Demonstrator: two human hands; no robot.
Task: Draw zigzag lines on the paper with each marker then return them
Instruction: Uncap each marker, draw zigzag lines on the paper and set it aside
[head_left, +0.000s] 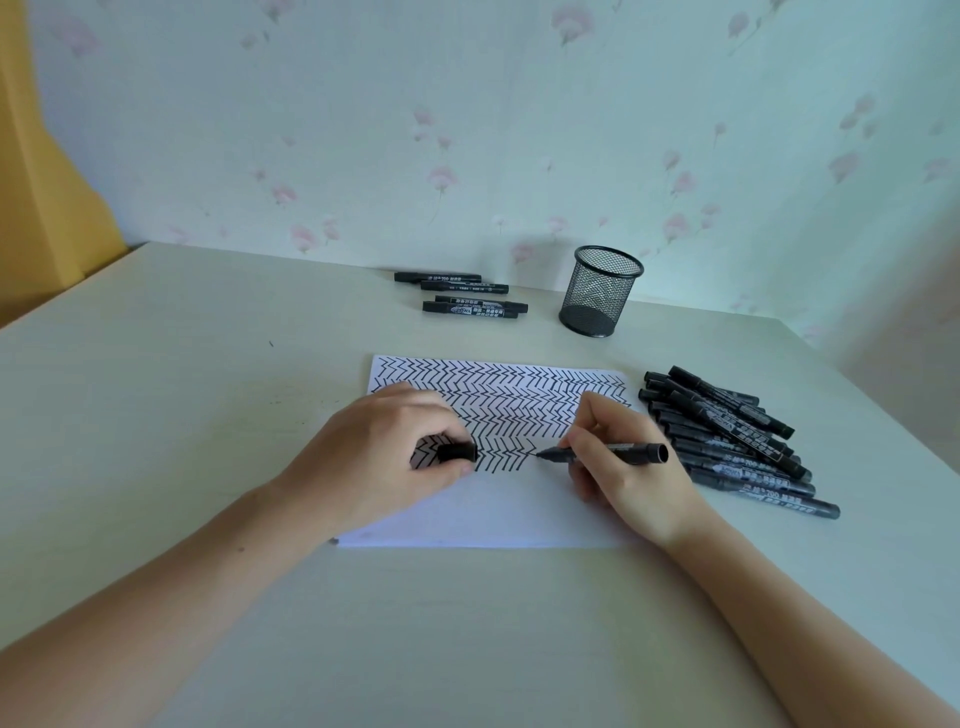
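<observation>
With my right hand (618, 457) pinching the uncapped marker (602, 453), tip seemingly touching the paper (498, 519) mid-row, and my left hand (384, 452) curled round its cap (457, 452), I'd keep strokes short, matching neighbouring rows.

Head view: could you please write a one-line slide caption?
Right hand draws zigzags on paper with uncapped black marker; left hand holds its cap.

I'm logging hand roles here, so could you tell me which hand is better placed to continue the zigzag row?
Right. The right hand grips the uncapped marker, tip at the row's end on the paper. The left hand holds only the cap.
</observation>
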